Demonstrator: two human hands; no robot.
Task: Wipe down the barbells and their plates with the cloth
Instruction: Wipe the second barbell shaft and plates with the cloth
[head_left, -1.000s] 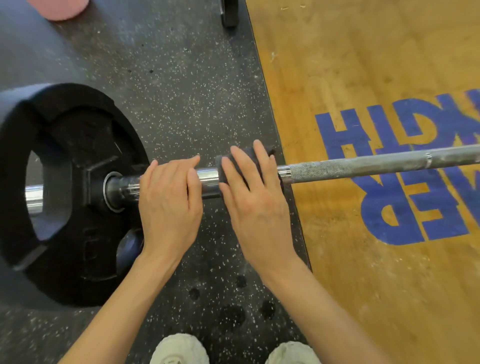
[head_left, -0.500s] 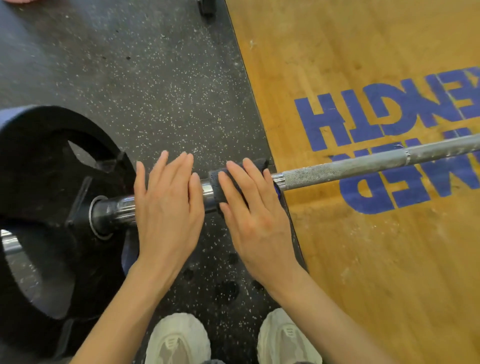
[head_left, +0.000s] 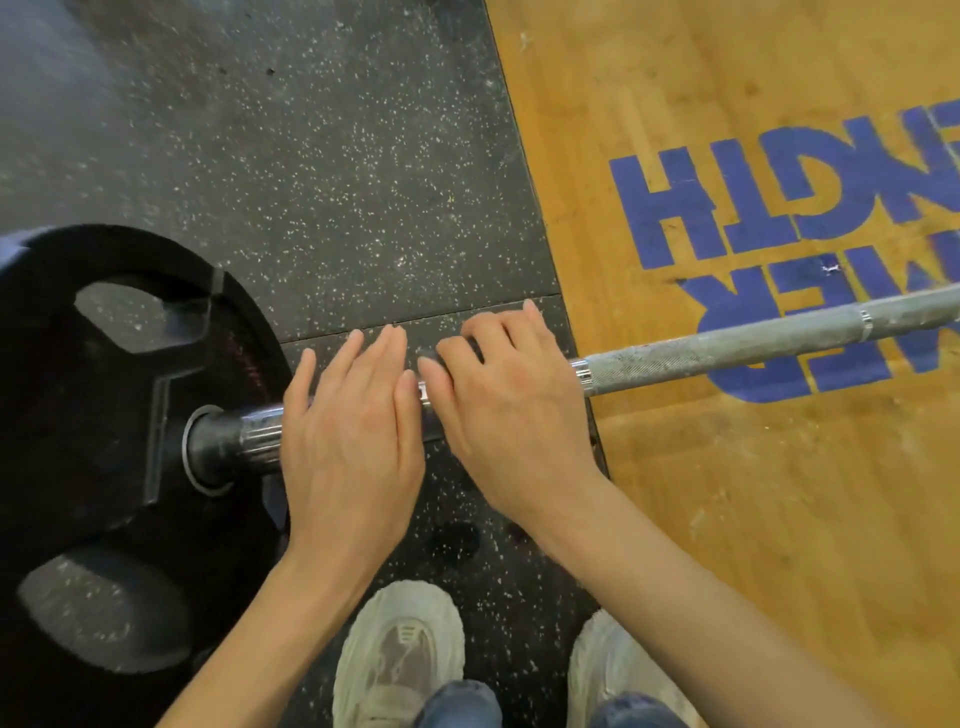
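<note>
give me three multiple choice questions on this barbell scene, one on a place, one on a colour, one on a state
1. Where does the weight plate sit on the barbell?
A. at the end by the left hand
B. over the wooden platform
C. lying off the bar

2. What colour is the lettering on the wooden platform?
A. red
B. blue
C. white

3. How does the left hand lie?
A. clenched in a fist
B. raised clear of the bar
C. fingers straight, resting over the sleeve

Key:
1 A, the plate stands on the sleeve just beyond the left hand.
2 B, the letters are blue on the yellow wood.
3 C, the fingers lie flat across the bar.
</note>
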